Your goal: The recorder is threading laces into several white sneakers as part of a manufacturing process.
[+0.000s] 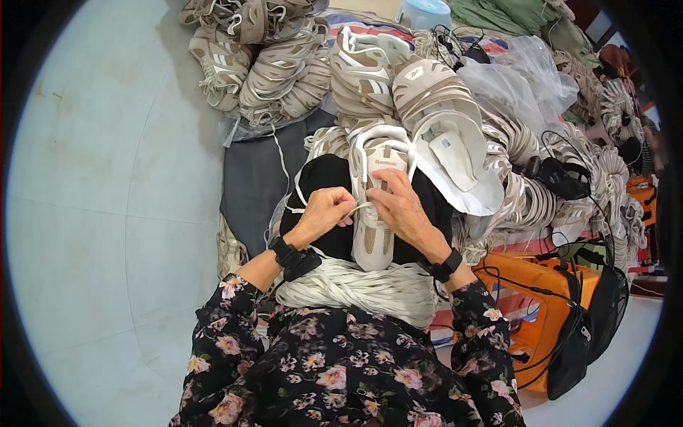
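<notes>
A beige and white shoe upper (371,250) lies across my lap, its toe towards me and its tongue facing up. My left hand (325,213) pinches a white shoelace (362,206) at the upper's left side; the lace runs taut to the eyelets. On the right, my right hand (405,208) grips the upper by its eyelet edge, thumb near the lace and fingers over the tongue. Whether its fingertips also hold the lace is hidden. A thick bundle of white laces (356,292) rests on my lap below the toe.
Stacks of nested shoe uppers (284,78) stand ahead, with more uppers (526,192) heaped to the right. White shoe-shaped sheets (455,160) lean beside the stack. Clear plastic bags (526,78), an orange plastic stool (544,313) and black cables lie to the right. Pale floor (107,213) extends left.
</notes>
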Demonstrator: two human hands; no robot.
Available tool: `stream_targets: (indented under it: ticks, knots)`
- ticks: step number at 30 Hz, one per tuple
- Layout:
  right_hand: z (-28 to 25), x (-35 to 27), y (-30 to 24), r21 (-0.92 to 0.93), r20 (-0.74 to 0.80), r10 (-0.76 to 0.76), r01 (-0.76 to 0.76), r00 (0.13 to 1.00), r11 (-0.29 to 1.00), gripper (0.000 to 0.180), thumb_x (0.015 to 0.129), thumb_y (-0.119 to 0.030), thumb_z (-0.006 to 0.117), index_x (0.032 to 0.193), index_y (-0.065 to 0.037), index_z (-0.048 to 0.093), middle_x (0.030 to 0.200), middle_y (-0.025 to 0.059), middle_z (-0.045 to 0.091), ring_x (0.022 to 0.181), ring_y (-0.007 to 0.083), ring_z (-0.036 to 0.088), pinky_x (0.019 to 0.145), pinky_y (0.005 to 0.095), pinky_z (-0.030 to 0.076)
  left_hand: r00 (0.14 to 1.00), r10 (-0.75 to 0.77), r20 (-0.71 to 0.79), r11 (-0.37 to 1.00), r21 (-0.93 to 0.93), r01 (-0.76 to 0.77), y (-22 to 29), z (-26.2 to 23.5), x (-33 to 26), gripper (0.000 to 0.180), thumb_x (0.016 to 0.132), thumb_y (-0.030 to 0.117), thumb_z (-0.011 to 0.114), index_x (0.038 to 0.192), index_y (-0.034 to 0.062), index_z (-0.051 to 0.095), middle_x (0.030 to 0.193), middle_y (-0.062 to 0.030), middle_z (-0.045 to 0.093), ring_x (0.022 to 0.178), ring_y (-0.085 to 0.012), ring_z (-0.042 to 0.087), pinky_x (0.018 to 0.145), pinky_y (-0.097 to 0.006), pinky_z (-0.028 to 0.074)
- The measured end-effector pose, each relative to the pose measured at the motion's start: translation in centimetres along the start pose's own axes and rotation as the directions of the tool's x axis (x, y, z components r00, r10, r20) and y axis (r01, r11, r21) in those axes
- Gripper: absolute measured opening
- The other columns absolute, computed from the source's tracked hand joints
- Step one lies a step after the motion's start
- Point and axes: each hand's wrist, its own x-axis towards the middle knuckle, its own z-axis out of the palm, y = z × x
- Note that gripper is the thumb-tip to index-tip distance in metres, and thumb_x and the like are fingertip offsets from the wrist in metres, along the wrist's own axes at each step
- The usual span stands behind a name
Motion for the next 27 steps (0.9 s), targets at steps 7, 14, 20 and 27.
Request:
stream_targets:
  ticks: [7, 14, 20, 27]
  knots:
    - [-0.1, 0.1, -0.4, -0.006, -0.005, -0.052, 0.052, 0.999, 0.999, 0.027, 0.068, 0.000, 0.061, 0.095, -0.001, 0.063, 0.117, 0.0179, 0.047, 0.111, 0.0352, 0.043, 0.093, 0.0397, 0.039, 0.973, 0.217, -0.082, 0.943, 0.274, -0.187, 0.2, 0.8, -0.1, 0.014, 0.085, 0.010, 0.057, 0.079, -0.0026, 0.058, 0.063, -0.0058, 0.060, 0.058, -0.0108, 0.061, 0.051, -0.023, 0.048]
    - [-0.2, 0.3, 0.7, 0.099, 0.085, 0.000, -0.009, 0.996, 0.995, 0.015, 0.069, -0.007, 0.063, 0.084, -0.004, 0.064, 0.089, 0.0106, 0.054, 0.088, 0.0277, 0.052, 0.078, 0.0394, 0.043, 0.973, 0.199, -0.120, 0.968, 0.177, -0.176, 0.7, 1.0, 0.1, 0.008, 0.084, 0.005, 0.056, 0.080, -0.0022, 0.055, 0.067, -0.0085, 0.061, 0.059, -0.0135, 0.063, 0.050, -0.024, 0.050]
    - [1.1, 0.6, 1.3, -0.120, -0.052, -0.083, 0.077, 0.995, 0.990, 0.006, 0.068, -0.013, 0.064, 0.073, -0.010, 0.065, 0.071, 0.0040, 0.050, 0.073, 0.0221, 0.052, 0.072, 0.0344, 0.038, 0.998, 0.005, -0.062, 0.992, -0.128, -0.013, 1.0, 1.5, 0.5, 0.011, 0.084, 0.001, 0.056, 0.085, 0.0002, 0.045, 0.072, -0.0083, 0.062, 0.062, -0.0143, 0.064, 0.054, -0.025, 0.054]
    - [-4.2, -0.9, -0.5, -0.216, -0.148, 0.023, -0.055, 0.989, 0.975, 0.007, 0.072, -0.008, 0.060, 0.071, -0.005, 0.053, 0.067, 0.0060, 0.045, 0.066, 0.0211, 0.050, 0.065, 0.0336, 0.040, 0.643, 0.757, -0.116, 0.515, 0.711, -0.478, 3.4, 0.2, 0.7, 0.011, 0.072, 0.001, 0.065, 0.079, 0.0051, 0.058, 0.077, -0.0070, 0.054, 0.069, -0.0228, 0.052, 0.062, -0.034, 0.042]
